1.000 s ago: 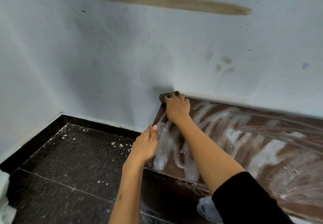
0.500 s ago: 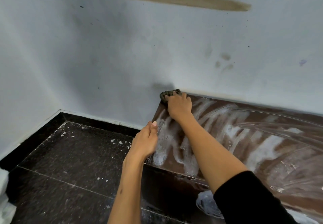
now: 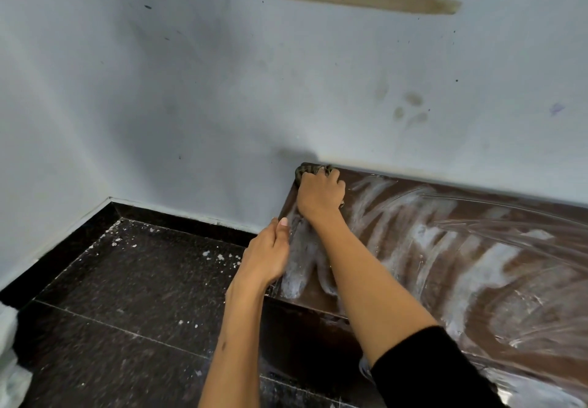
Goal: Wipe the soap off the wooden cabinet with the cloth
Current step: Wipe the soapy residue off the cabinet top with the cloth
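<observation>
Right hand (image 3: 320, 194) stretched forward on a straight arm, fingers curled over a dark cloth (image 3: 308, 170), pressed onto the far left corner of the wooden cabinet (image 3: 525, 283) top, right against the wall (image 3: 222, 89). White soap (image 3: 410, 223) smeared in streaks across the brown top. Left hand (image 3: 265, 256) at the cabinet's left edge, fingers straight and together, holding nothing, thumb up. Black sleeve (image 3: 426, 372) on the right upper arm. Dark speckled floor (image 3: 127, 296) below.

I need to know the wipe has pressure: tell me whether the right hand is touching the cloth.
Touching. The head view shows the right hand curled over the cloth at the cabinet corner.
</observation>
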